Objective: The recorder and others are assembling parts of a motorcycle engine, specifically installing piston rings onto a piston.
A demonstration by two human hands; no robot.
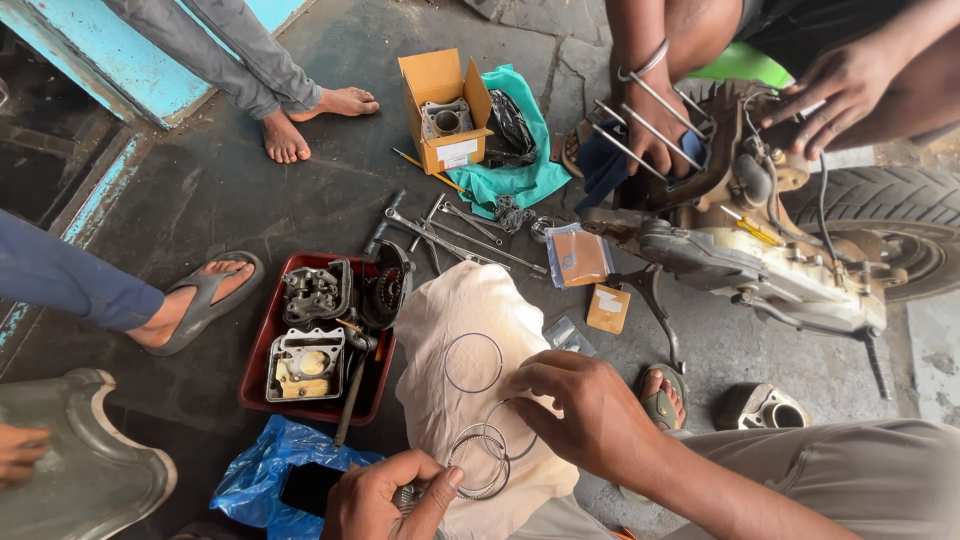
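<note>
Fingers of my right hand [590,410] pinch thin piston rings [483,455] on the near cloth [470,300]; left hand [385,495] closed round a part, rings apparently unfitted.

A pale beige cloth [480,330] lies on the dark grey concrete floor [200,190], with thin silver metal rings [473,362] shining on it. To its left, a dark red plastic tray [262,345] holds grey and black engine parts [316,292]. Nearer, a bright blue plastic bag [250,470] is crumpled. Far off, an orange-brown cardboard box [432,80] sits beside a teal green cloth [515,180]. A brown paper packet [581,256] lies in the middle. On the right, a grey, grimy engine block [760,270] carries a yellow-handled screwdriver [752,229], against a black rubber tyre [890,200]. The wall [120,50] at far left is light blue.
</note>
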